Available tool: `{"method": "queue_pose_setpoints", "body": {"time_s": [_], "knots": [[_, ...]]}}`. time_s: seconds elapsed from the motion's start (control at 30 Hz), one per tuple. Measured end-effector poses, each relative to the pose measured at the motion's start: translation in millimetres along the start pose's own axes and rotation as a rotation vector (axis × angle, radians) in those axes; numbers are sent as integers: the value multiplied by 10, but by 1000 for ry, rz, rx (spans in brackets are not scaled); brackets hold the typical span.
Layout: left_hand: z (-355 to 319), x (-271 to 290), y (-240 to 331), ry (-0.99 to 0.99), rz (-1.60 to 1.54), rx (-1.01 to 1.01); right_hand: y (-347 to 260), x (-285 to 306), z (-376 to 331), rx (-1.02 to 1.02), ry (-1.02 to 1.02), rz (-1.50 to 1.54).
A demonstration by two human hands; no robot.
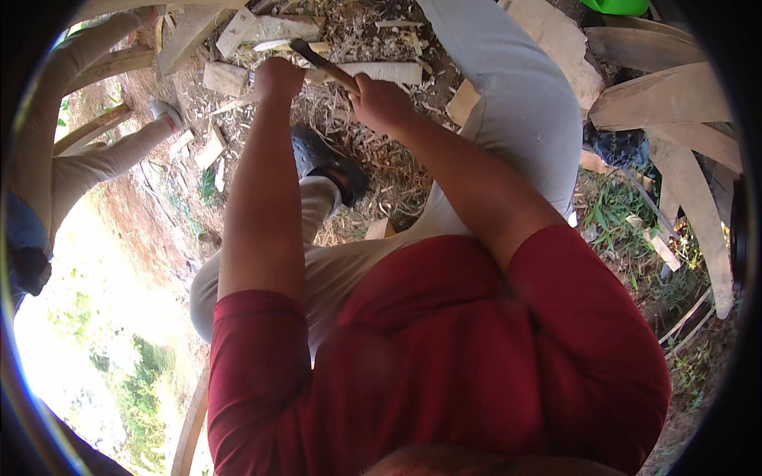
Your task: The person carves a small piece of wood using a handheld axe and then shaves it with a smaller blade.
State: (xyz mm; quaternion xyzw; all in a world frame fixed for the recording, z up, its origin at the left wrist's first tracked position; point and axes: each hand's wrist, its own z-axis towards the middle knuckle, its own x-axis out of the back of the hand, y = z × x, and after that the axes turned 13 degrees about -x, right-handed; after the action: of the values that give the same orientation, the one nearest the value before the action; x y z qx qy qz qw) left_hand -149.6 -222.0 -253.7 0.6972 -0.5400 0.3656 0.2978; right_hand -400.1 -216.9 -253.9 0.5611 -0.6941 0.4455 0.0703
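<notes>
While gripped, tool handle [329,70] spans both hands.

Dirt ground [159,230] w/ wood offcuts [225,78], shavings [373,151] (curved planks [659,99] right).

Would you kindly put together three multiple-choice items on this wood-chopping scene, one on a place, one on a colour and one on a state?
1. Where does the dark shoe lie?
A. On the chip-strewn ground between the two forearms
B. On top of the curved planks at the right
C. In the left hand

2. What colour are the person's shirt sleeves?
A. Blue
B. Red
C. White

3. How does the right hand stand?
A. Open and flat on the ground
B. Closed around the wooden handle
C. Resting on the knee

Answers:
1 A, the shoe shows on the wood chips between the arms.
2 B, both sleeves are red.
3 B, the fingers wrap the handle, whose dark head points toward the left hand, a closed fist.
</notes>
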Motion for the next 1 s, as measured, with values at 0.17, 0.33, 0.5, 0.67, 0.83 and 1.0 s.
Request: {"method": "queue_pose_setpoints", "body": {"time_s": [0.17, 0.33, 0.5, 0.67, 0.83, 1.0], "knots": [[-103, 70, -16, -48, -51, 59, 61, -56, -10, 33, -18, 0], [32, -9, 22, -32, -8, 31, 105, -82, 84, 59, 64, 24], [-45, -19, -61, -28, -44, 38, 11, 3, 46, 8, -85, -86], [-81, -71, -17, 24, -37, 54, 178, -48, 120, -55, -14, -58], [-109, -56, -112, -7, -37, 50, -1, 59, 91, 8, -63, -28], [-160, -13, 7, 72, -78, -34, 156, -76, 131, -7, -38, -94]]}}
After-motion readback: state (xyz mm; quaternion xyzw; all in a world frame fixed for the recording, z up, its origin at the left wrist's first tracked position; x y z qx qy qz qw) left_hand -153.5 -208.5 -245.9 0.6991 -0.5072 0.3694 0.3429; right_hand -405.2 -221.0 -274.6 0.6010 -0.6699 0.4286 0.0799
